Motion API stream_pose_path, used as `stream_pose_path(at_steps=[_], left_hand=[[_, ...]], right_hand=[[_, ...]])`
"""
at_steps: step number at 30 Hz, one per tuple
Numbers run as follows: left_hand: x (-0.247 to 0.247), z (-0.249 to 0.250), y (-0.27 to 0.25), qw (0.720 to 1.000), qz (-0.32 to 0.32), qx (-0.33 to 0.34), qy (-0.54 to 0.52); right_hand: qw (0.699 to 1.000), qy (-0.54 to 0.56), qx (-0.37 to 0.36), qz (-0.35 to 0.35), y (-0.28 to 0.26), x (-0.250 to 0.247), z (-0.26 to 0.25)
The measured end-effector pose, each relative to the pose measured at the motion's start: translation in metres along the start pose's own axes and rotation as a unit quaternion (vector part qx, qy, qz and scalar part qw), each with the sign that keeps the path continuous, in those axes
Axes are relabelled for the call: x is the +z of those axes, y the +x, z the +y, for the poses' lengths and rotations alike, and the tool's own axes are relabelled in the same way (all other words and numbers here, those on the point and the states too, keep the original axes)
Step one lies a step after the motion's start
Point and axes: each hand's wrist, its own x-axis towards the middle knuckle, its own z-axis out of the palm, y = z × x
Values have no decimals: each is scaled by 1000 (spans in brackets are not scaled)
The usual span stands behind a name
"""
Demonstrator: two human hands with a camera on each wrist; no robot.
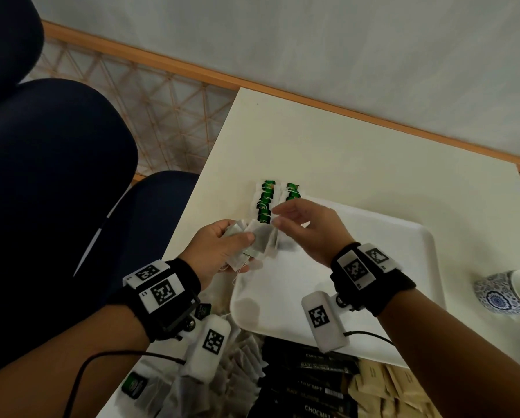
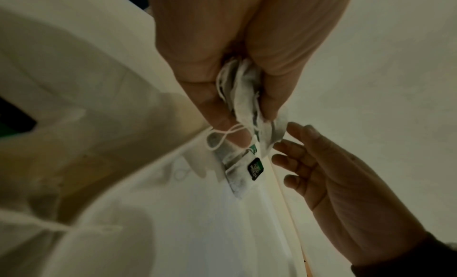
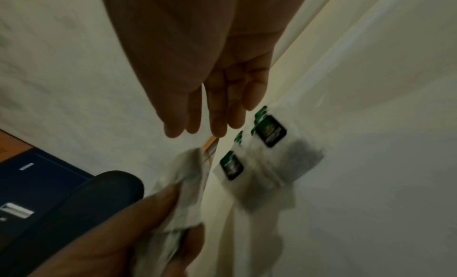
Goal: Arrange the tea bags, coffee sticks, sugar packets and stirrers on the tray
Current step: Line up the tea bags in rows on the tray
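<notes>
Now the left hand (image 1: 219,248) grips a small bunch of tea bags (image 1: 260,242) above the near-left corner of the white tray (image 1: 403,242), its fingers curled around them. The right hand (image 1: 307,227) is just beside the bunch, fingers loose and holding nothing; its fingertips (image 2: 294,128) almost touch the outer bag. So the right hand is the nearer one to take the next bag. Two rows of tea bags with green tags (image 1: 278,197) already lie at the tray's far-left corner, just beyond both hands, running away from the person. On the tabletop (image 1: 328,140) in front, black coffee sticks (image 1: 310,384) show "BLACK" and what looks like "CHOCMPT"; the tag print is too small to read.
</notes>
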Motion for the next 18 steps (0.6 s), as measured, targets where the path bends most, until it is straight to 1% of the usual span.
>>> stream_pose_path(at_steps=[3,6,8,9,11,13,16,18], left_hand=[[4,-1,-2,1000,-15,-2,1],[7,-2,-4,1000,-22,-12,0],[6,-3,-5,1000,-20,-14,1],[6,-3,-6,1000,-21,-14,-2],[6,-3,-7,999,-25,-13,-16],[8,-1,-8,999,-28,-12,-29],[8,1,-8,998,-33,-16,-46],[8,1,-9,998,-33,-25,-50]], right_hand=[[997,48,33,-41,-5,12,-4],[998,48,39,-21,-6,16,-2],[999,30,20,-7,-8,15,-2],[1000,8,4,-11,-9,16,-2],[997,-56,-49,-28,-12,17,-2],[991,-84,-95,-44,-16,18,-2],[991,-80,-80,-70,-20,19,-6],[991,-94,-69,-68,-19,20,-6]])
